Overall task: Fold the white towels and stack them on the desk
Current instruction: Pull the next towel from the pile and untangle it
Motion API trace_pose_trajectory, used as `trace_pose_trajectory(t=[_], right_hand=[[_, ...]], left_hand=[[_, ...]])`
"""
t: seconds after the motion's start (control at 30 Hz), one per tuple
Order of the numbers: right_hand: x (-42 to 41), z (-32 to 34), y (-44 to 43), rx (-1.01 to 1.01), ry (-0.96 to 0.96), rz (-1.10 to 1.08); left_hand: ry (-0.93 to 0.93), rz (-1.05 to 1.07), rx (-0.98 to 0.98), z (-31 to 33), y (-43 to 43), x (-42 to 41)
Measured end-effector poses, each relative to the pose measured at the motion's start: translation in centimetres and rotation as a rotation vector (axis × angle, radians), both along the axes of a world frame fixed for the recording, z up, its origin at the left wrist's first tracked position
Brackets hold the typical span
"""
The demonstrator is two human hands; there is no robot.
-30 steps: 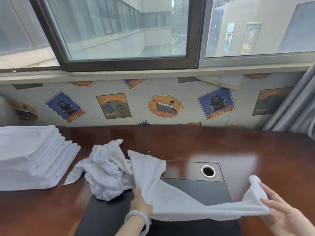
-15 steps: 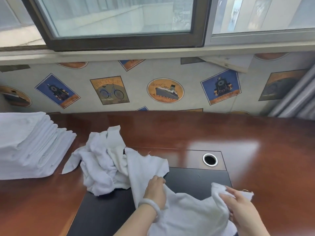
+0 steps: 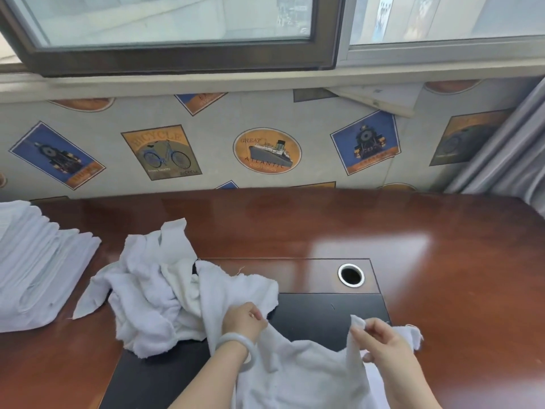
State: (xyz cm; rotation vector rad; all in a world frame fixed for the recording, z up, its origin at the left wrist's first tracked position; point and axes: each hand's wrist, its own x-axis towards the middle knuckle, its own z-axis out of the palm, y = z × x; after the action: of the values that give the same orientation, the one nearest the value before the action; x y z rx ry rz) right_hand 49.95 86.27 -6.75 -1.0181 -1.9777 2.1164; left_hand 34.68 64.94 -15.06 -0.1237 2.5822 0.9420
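- Left hand (image 3: pixel 243 318): at 6 o'clock in the view, fingers curled and gripping a bunched fold of the white towel (image 3: pixel 295 370). A pale bangle (image 3: pixel 236 345) sits on the wrist.
- Right hand (image 3: pixel 380 340): at 5 o'clock, thumb and fingertips pinching one corner of the same towel. The corner stands up above the fingers.
- White towel: unfolded and slack between both hands. It lies over the dark inlay (image 3: pixel 324 314) and runs off the bottom of the view. Its far end, at 11 o'clock from the left hand, touches the crumpled heap (image 3: pixel 147 290).
- Crumpled heap: loose white towels at 8 o'clock, partly on the dark inlay and partly on bare wood.
- Folded stack (image 3: pixel 35 270): white towels at 9 o'clock, cut off by the left edge and just beside the heap's trailing end. Contact cannot be determined.
- Surface (image 3: pixel 442 261): glossy reddish-brown wood. A metal-rimmed cable hole (image 3: pixel 351 275) lies at 12 o'clock from the right hand.
- Wallpaper (image 3: pixel 265 113): at 12 o'clock, printed with bicycle, ship and locomotive motifs.
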Motion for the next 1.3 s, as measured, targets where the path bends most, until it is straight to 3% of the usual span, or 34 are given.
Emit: trace_pose_trajectory(t=[0.13,0.23,0.37,0.47,0.73,0.83,0.9,1.03,1.17,1.3], right_hand=[[-0.7,1.2,-1.5,0.023,0.06,0.038],[-0.7,2.0,-2.7,0.027,0.082,0.037],[0.4,2.7,-3.2,0.008,0.081,0.038],[1.4,2.9,-3.2,0.019,0.072,0.035],[0.6,4.7,-3.5,-0.029,0.174,0.028],[-0.2,5.5,-4.6,-0.164,0.213,0.04],[-0.3,6.2,-5.3,-0.301,0.253,0.038],[0.1,7.3,-6.0,-0.399,0.34,0.096],[0.7,7.4,-5.9,-0.358,0.337,0.153],[1.2,7.7,-6.1,-0.144,0.352,0.211]], left_hand=[[-0.032,0.085,0.192,0.6,-0.4,1.3],[-0.091,-0.024,0.089,0.5,-1.0,2.2],[-0.031,-0.093,-0.033,0.1,-1.5,2.9],[-0.031,-0.078,-0.017,0.5,-1.2,3.3],[-0.136,0.086,0.962,10.8,0.3,5.8],[-0.163,0.051,1.197,14.4,1.2,8.2],[-0.167,-0.049,1.187,15.4,1.4,9.5],[0.061,-0.236,0.832,14.6,1.6,10.7],[0.025,0.025,0.801,15.0,1.9,10.6],[-0.002,0.077,0.773,15.2,1.7,10.2]])
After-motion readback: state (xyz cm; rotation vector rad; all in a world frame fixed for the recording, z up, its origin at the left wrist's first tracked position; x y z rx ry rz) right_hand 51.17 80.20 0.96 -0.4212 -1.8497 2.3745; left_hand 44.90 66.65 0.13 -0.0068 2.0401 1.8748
